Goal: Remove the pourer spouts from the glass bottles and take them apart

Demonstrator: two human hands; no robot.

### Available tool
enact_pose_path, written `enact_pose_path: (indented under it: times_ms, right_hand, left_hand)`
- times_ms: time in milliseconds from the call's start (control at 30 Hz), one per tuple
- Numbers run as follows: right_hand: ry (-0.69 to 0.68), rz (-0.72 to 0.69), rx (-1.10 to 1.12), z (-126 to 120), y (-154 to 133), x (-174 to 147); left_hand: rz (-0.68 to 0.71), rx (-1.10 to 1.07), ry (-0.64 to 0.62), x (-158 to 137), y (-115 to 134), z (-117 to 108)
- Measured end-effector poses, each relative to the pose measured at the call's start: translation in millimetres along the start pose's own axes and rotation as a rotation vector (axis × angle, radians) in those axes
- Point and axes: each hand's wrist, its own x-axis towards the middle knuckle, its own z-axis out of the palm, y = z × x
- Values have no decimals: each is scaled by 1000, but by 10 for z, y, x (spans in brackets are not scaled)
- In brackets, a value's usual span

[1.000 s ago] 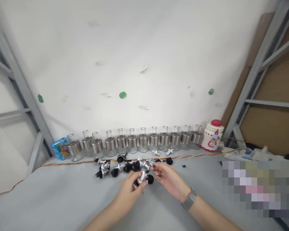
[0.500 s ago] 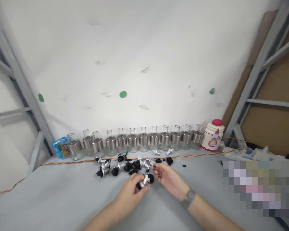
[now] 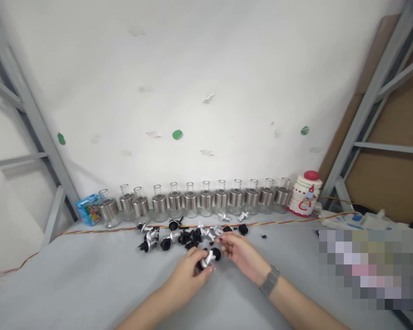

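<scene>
My left hand (image 3: 190,271) is closed around a silver and black pourer spout (image 3: 207,260), low over the grey table. Just right of it, my right hand (image 3: 241,253) has thumb and index finger pinched together at a tiny black piece, mostly hidden by the fingertips. A round black part (image 3: 216,254) shows between the two hands, behind the spout. Beyond my hands lies a loose pile of silver and black pourer spouts (image 3: 151,236). Several small black bits are scattered among them, one small black piece (image 3: 264,236) lying apart to the right.
Glass bottles with metal sleeves (image 3: 190,200) stand in a row along the white wall. A blue box (image 3: 89,210) is at their left end, a white and red jar (image 3: 304,195) at the right. A twisted red-yellow cord (image 3: 275,223) crosses the table (image 3: 89,279) behind the spouts.
The whole view has shifted slightly. Both hands keep nearly the same pose, the left still around the pourer spout and the right still pinching beside it.
</scene>
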Motion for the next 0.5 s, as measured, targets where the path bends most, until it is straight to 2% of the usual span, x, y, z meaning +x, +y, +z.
enact_pose_path:
  times_ms: [200, 500]
  right_hand:
    - [29, -71, -105, 38, -32, -9]
    - [-105, -149, -258, 101, 82, -1]
  left_hand:
    - [-1, -7, 2, 0, 46, -18]
    - [8, 5, 40, -4, 87, -5]
